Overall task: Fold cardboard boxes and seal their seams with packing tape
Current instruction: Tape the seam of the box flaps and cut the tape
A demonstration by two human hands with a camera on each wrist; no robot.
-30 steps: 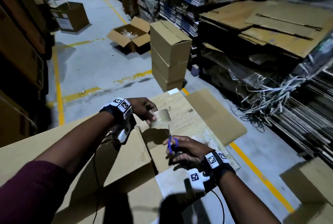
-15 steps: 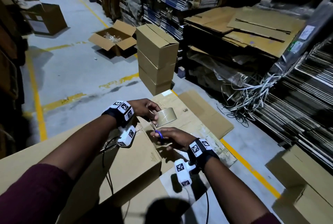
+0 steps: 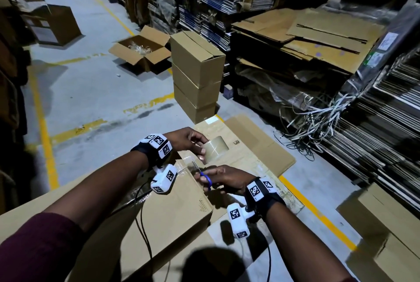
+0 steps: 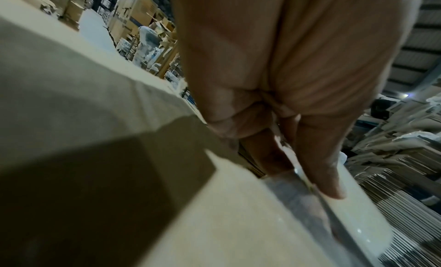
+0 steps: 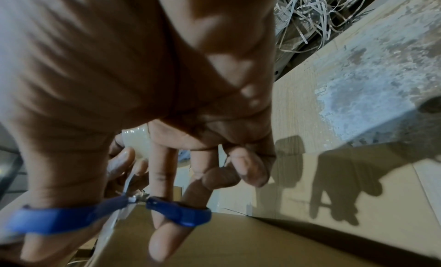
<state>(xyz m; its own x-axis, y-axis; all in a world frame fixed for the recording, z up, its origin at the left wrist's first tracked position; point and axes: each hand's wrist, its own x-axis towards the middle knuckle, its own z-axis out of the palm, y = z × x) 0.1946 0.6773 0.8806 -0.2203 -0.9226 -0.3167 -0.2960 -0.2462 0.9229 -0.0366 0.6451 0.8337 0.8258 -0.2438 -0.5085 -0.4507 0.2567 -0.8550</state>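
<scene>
Left hand (image 3: 185, 139) grips tape roll (image 3: 216, 148) above far end of cardboard box (image 3: 172, 209). Right hand (image 3: 223, 179), just near of it, fingers curled through blue-handled scissors (image 3: 205, 178), blades pointing left toward box's taped seam.

Grey concrete floor (image 3: 91, 91) with worn yellow painted lines. Directly on it: flattened brown cardboard sheets (image 3: 256, 143), a stack of three closed brown cardboard boxes (image 3: 195, 77), an open brown cardboard box (image 3: 142, 51) with flaps spread, a tangle of white strapping bands (image 3: 318, 122).
</scene>
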